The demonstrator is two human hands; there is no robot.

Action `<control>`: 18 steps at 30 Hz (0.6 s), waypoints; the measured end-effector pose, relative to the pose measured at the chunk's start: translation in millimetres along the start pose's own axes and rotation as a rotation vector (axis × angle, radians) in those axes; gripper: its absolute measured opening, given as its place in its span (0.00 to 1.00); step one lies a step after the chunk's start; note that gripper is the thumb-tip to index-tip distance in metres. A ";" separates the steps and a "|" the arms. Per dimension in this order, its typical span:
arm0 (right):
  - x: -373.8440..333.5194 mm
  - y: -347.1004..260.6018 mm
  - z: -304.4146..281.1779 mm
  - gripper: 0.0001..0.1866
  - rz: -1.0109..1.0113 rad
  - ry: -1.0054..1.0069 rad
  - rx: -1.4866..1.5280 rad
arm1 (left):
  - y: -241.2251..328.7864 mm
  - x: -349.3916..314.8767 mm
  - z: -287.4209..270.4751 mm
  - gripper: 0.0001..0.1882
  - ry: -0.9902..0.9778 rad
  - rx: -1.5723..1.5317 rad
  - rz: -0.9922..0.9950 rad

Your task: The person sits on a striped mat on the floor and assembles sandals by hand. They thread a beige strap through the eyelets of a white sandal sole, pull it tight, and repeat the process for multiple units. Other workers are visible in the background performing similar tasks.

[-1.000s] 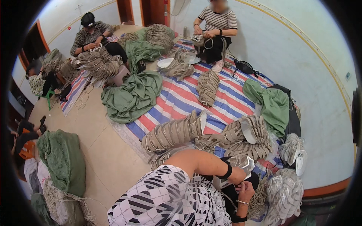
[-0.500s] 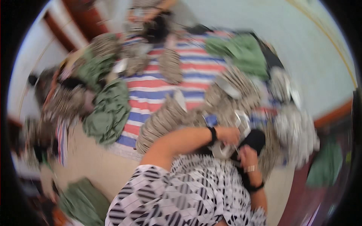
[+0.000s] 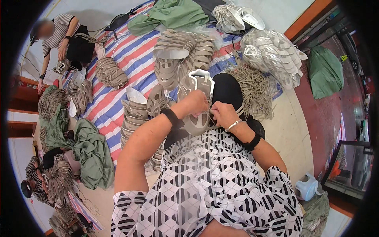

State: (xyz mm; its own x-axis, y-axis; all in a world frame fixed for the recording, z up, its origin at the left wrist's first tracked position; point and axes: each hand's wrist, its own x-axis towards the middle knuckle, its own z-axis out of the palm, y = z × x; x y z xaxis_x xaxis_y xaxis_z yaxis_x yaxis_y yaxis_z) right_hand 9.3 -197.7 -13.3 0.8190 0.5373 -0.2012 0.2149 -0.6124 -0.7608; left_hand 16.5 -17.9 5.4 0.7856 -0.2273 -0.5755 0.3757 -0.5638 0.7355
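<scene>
A beige shoe upper [image 3: 195, 125] with a white-edged collar lies on my lap. My left hand [image 3: 196, 102] rests over its middle, fingers closed on it, hiding part of the eyelet area. Right beside it, my right hand [image 3: 226, 115] is closed in a pinch on a thin beige shoelace [image 3: 209, 111]. The fingertips of both hands almost meet at the upper's right side. Just beyond my right hand is my black-clad knee [image 3: 227, 90]. A heap of loose beige shoelaces [image 3: 252, 93] lies to the right of the knee.
Nested stacks of beige uppers [image 3: 183, 53] lie ahead on a striped sheet [image 3: 136, 85]; another stack [image 3: 132, 118] stands left of my lap. Plastic-wrapped pale uppers [image 3: 272, 55] are at the right. Green cloth sacks [image 3: 92, 154] lie about. A co-worker [image 3: 65, 37] sits at the far left.
My view has swung to the right and become sharp. Both hands remain together at the upper, which now shows more fully, with its collar facing away from me.
</scene>
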 end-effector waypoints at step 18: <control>20.3 7.5 14.0 0.12 0.266 -0.207 0.355 | -29.3 -1.3 41.2 0.10 0.546 0.518 0.460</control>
State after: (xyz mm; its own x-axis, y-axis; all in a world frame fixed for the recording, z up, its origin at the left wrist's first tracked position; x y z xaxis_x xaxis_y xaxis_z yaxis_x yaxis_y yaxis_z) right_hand 20.1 -183.3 -31.7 0.6905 0.5150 -0.5080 -0.2114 -0.5279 -0.8226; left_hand -15.8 -33.7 -30.1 0.9792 -0.1836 0.0867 -0.2017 -0.8290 0.5215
